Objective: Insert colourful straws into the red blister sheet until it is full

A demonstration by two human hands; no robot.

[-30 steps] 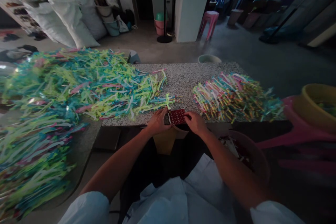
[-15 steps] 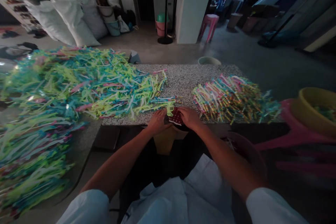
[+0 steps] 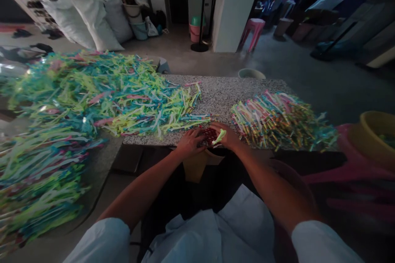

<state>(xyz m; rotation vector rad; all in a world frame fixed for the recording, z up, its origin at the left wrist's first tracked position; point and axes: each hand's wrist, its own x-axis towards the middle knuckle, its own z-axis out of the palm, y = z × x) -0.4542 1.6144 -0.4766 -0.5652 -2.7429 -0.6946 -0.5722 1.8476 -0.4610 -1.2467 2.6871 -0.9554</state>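
Both forearms reach forward from pale short sleeves point(image 3: 105, 234), elbows wide, converging at the near edge of the speckled grey granite worktop point(image 3: 219, 90). The left hand point(image 3: 190, 144) lies palm down with bent fingers against the left side of a dark red, white-patterned small piece point(image 3: 209, 135); the right hand point(image 3: 226, 136) curves around its right side. Whether either grips it cannot be told, as the fingertips are partly hidden. A yellow-green soft strip point(image 3: 219, 136) crosses the right hand. The red piece sits between the hands at that edge, above a tan flat panel point(image 3: 194, 166). Leftward, a heap of green, blue and pink ribbon strips point(image 3: 108, 86) crowds close; rightward, a layered pile of multicoloured ribboned sticks point(image 3: 274, 119) lies near the right hand. Bare granite stretches between them, reaching the far edge.
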